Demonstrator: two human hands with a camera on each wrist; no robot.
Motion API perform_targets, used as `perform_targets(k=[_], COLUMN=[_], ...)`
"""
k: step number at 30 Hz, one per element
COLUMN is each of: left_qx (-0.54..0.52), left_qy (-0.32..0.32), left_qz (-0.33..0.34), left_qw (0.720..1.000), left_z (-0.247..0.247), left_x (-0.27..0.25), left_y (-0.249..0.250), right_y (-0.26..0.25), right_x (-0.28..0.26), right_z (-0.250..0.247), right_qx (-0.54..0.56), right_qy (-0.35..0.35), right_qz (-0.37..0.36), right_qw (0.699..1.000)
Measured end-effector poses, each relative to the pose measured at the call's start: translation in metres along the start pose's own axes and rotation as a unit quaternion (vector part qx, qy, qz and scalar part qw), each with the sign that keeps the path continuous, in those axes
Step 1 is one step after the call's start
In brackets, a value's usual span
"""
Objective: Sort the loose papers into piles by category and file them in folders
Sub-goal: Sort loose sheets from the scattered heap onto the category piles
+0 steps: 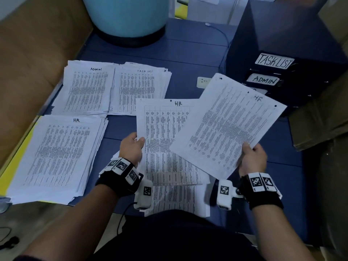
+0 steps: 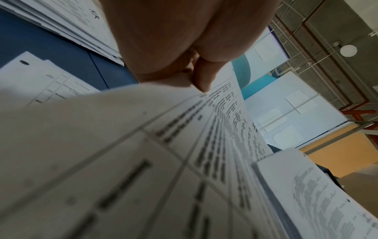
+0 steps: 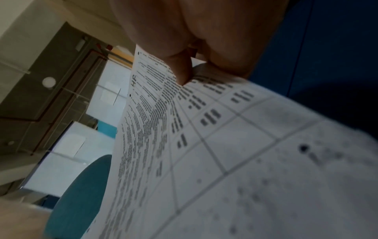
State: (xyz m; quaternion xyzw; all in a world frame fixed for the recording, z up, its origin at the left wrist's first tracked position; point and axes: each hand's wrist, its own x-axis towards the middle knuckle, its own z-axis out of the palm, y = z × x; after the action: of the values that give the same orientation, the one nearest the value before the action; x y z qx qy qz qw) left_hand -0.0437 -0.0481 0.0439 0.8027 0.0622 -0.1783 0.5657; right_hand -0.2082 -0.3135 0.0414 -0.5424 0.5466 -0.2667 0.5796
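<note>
My left hand (image 1: 132,147) pinches the left edge of a printed sheet marked HR (image 1: 163,140), thumb on top; the left wrist view shows the thumb (image 2: 201,77) pressing that sheet (image 2: 143,161). My right hand (image 1: 252,157) grips the lower right corner of a second HR sheet (image 1: 229,123), tilted and overlapping the first; in the right wrist view the thumb (image 3: 182,71) lies on this sheet (image 3: 204,145). On the blue floor mat (image 1: 188,59) lie three piles: ADMIN (image 1: 86,87), TASK LIST (image 1: 139,87) and HR (image 1: 56,157). More loose papers (image 1: 175,198) lie under my hands.
A dark box of folders (image 1: 278,53) labelled TASKLIST and ADMIN stands at the right. A light blue drum (image 1: 126,17) is at the back. A brown board (image 1: 32,59) borders the left. A white socket (image 1: 202,81) and cable lie near the box.
</note>
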Motion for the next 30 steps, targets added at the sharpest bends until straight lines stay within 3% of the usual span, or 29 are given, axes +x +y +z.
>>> perform_targets(k=[4,9,13,17,22,24,28,30], left_qx=[-0.013,-0.004,0.007,0.073,0.103,0.106,0.059,0.019], left_qy=[0.002,-0.022,-0.02,-0.064,-0.038,-0.027,0.013,0.017], left_qz=[0.007,0.032,0.055,0.069,0.056,0.047,0.023,0.001], left_qw=[1.0,0.999,0.998,0.993,0.992,0.993,0.998,1.0], left_z=[-0.001,-0.004,-0.015,-0.037,-0.081,-0.106,-0.165,-0.196], left_x=[-0.004,-0.011,-0.014,-0.012,0.0,0.009,0.03,0.04], left_y=[0.0,0.001,-0.007,-0.012,-0.014,-0.018,-0.031,-0.039], right_y=[0.006,0.0,-0.002,-0.001,0.0,0.003,0.009,0.018], right_x=[-0.011,-0.04,-0.053,-0.065,-0.095,-0.109,-0.145,-0.162], right_z=[0.018,0.037,0.049,0.067,0.108,0.126,0.169,0.196], right_qx=[-0.051,-0.113,-0.128,-0.147,-0.098,-0.119,-0.239,-0.24], right_qy=[-0.096,-0.235,-0.254,-0.256,-0.289,-0.327,-0.423,-0.425], right_qz=[-0.008,-0.014,-0.039,-0.072,0.005,0.028,-0.017,-0.022], right_qw=[0.994,0.965,0.958,0.953,0.952,0.937,0.874,0.873])
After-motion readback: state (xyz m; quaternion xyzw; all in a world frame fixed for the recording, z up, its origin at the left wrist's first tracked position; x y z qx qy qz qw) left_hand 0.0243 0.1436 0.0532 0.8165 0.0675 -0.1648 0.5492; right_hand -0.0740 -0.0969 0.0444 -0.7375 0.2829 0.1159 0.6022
